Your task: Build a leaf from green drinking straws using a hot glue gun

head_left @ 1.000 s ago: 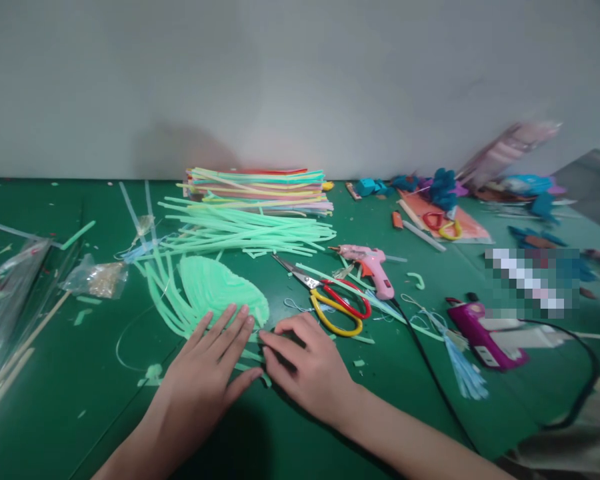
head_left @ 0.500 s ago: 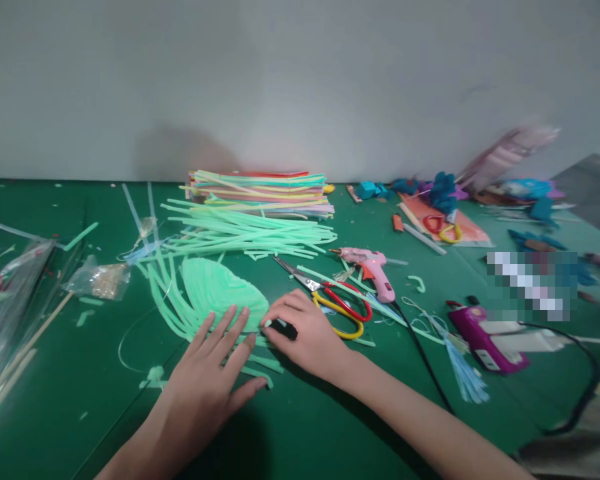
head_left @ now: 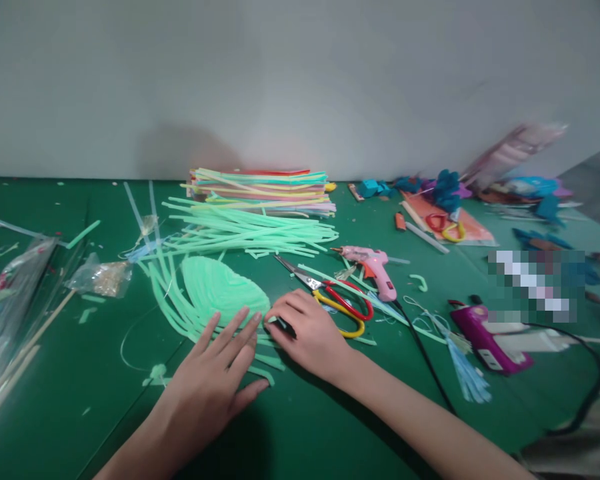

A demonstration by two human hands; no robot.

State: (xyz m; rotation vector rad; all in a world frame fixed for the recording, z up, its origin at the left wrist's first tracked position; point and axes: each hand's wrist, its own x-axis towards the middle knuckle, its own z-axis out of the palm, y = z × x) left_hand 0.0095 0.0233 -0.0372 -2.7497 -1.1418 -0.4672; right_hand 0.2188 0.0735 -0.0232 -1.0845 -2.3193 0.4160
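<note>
A leaf-shaped piece (head_left: 220,287) of green pipe cleaners laid side by side rests on the table, with loose strand ends fanning out at its left. My left hand (head_left: 220,367) lies flat with fingers spread, its fingertips on the leaf's lower edge and on the strands below. At the leaf's right corner, my right hand (head_left: 307,333) is closed in a pinch around a small black object (head_left: 283,326) with a pale tip, partly hidden by the fingers; its kind is unclear. Scissors (head_left: 337,307) with red and yellow handles lie just beyond this hand, blades slightly apart.
Green pipe cleaners (head_left: 260,230) and a multicoloured bundle (head_left: 260,190) lie behind the leaf. To the right are a pink glue gun (head_left: 375,267) with a black cord, a blue tassel (head_left: 467,373) and a purple device (head_left: 487,340). Plastic bags (head_left: 103,277) and sticks occupy the left.
The left hand's fingers have slid slightly right, closer to the right hand. My right hand keeps its pinch at the leaf's corner. The whole view has shifted a little.
</note>
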